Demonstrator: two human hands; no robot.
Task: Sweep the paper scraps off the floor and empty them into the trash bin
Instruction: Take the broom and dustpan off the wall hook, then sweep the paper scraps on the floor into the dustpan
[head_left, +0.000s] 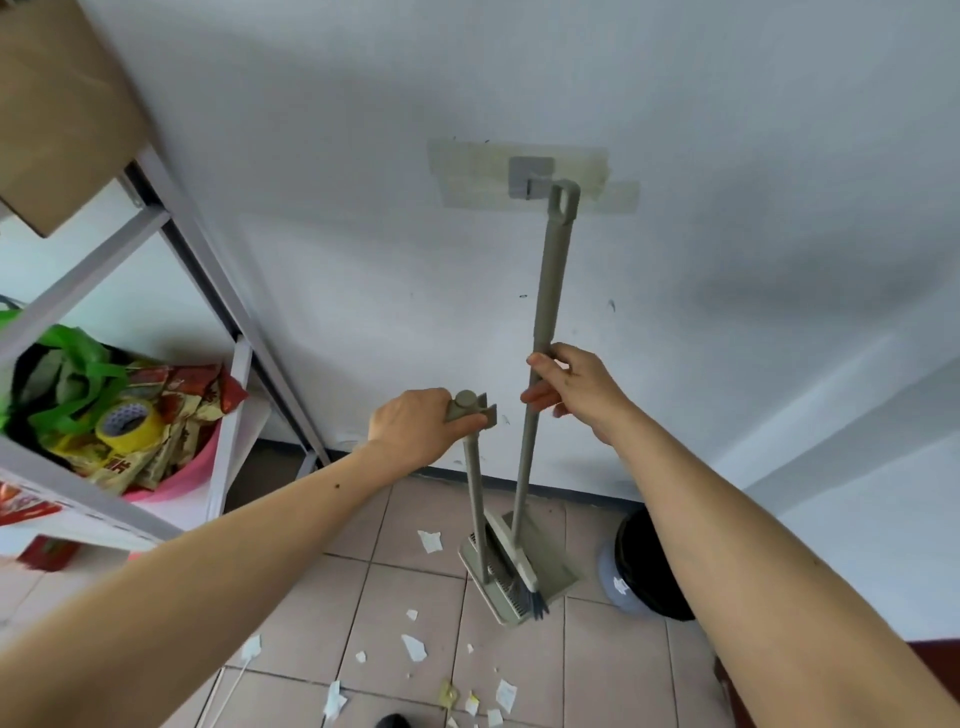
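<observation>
A grey-green broom (546, 291) stands upright against the white wall, its looped top beside a taped wall hook (530, 176). My right hand (569, 384) grips its pole midway. My left hand (415, 428) is closed around the top of the shorter dustpan handle (470, 405). The dustpan (550, 571) hangs low over the tiles with the broom's bristles resting in it. Several white paper scraps (414, 647) lie scattered on the tiled floor below. A round trash bin (639, 566) with a dark liner stands to the right of the dustpan, partly hidden by my right forearm.
A white metal shelf rack (208, 270) fills the left side, holding a pink basin (182, 483) of snack packets, a yellow tape roll (130, 421) and a green bag. A cardboard box (57, 104) sits on top. A dark red object shows at the lower right corner.
</observation>
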